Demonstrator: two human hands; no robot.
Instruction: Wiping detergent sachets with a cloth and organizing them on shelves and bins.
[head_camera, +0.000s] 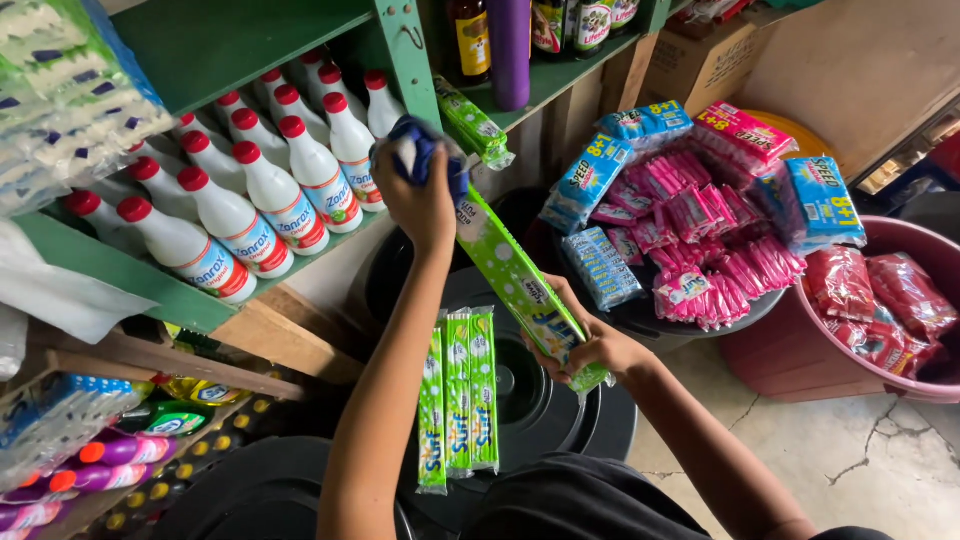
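My right hand (590, 348) grips the lower end of a long green strip of detergent sachets (515, 280), held tilted up toward the shelf. My left hand (425, 200) is raised and closed around a blue cloth (420, 150), pressing it on the upper end of that strip. Below, three more green sachet strips (458, 400) lie side by side on a black round lid (545, 410).
A green metal shelf (110, 265) at left holds several white bottles with red caps (260, 190). Another green sachet pack (472, 122) lies on the upper shelf. A black tray (640, 315) carries blue and pink sachet packs; a maroon basin (800, 350) holds red packets.
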